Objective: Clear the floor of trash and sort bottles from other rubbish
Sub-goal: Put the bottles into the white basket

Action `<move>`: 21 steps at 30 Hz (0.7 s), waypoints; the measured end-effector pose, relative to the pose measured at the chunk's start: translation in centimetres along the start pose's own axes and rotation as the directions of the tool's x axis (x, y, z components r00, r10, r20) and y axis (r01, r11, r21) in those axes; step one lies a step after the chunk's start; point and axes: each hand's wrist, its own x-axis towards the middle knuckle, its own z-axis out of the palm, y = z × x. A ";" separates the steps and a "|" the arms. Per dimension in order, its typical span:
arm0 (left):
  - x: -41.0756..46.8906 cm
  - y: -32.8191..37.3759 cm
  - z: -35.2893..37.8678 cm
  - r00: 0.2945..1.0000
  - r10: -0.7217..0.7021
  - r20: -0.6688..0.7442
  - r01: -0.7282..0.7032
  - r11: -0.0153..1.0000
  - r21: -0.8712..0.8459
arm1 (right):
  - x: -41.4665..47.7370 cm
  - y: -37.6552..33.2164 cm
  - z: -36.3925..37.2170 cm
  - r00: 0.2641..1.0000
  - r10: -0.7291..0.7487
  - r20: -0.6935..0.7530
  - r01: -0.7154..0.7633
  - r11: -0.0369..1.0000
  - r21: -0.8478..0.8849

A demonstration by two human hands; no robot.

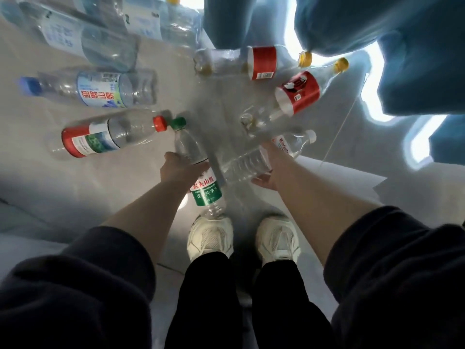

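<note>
- The red-capped bottle [110, 136] lies on its side on the floor [75, 187], off to the left of my left grip [176, 167]. Its cap points right and almost touches the green cap of the bottle I'm holding.
- My left grip is clenched round the green-label bottle [206, 195], just above the label. Its long axis runs from the cap, far from me, back to the base above my left shoe [210, 238].
- My right grip [266, 177] is wrapped round the near end of a clear ribbed bottle [245, 163]. That bottle lies crosswise, with its free end reaching left toward the green-label bottle.
- The white-capped bottle [294, 142] lies just beyond my right grip, cap pointing right. I judge it the nearest loose one, though both grips are full.
</note>
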 end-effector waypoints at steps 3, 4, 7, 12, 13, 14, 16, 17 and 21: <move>-2.3 0.8 -0.7 0.999 0.041 0.020 -0.041 0.999 -0.001 | -2.6 -0.3 -1.4 0.994 -0.011 -0.104 0.013 1.000 0.018; -3.5 1.2 -1.1 0.997 0.066 0.027 -0.066 0.998 0.014 | -3.8 -0.4 -2.0 0.991 -0.041 -0.124 0.043 0.999 0.018; -8.2 2.2 -2.6 0.984 0.168 0.065 -0.174 0.979 0.109 | -8.7 0.2 -4.2 0.961 -0.256 -0.103 0.246 0.964 -0.104; -17.8 5.5 -5.4 0.910 0.361 0.203 -0.402 0.889 0.220 | -19.4 0.1 -7.8 0.825 -0.551 0.128 0.556 0.750 -0.357; -19.8 6.2 -5.8 0.889 0.394 0.234 -0.444 0.866 0.228 | -21.4 0.1 -8.3 0.806 -0.562 0.185 0.588 0.731 -0.345; -21.8 6.9 -6.1 0.868 0.425 0.259 -0.483 0.843 0.235 | -23.3 0.2 -8.8 0.791 -0.567 0.229 0.611 0.721 -0.327; -25.6 8.0 -6.8 0.835 0.475 0.278 -0.538 0.809 0.235 | -26.7 0.3 -9.9 0.772 -0.576 0.269 0.635 0.718 -0.285; -27.4 8.5 -7.2 0.822 0.497 0.279 -0.559 0.796 0.232 | -28.4 0.3 -10.4 0.770 -0.577 0.273 0.636 0.723 -0.268; -34.4 9.7 -8.6 0.789 0.531 0.310 -0.608 0.749 0.265 | -34.0 1.2 -13.7 0.761 -0.590 0.270 0.647 0.721 -0.248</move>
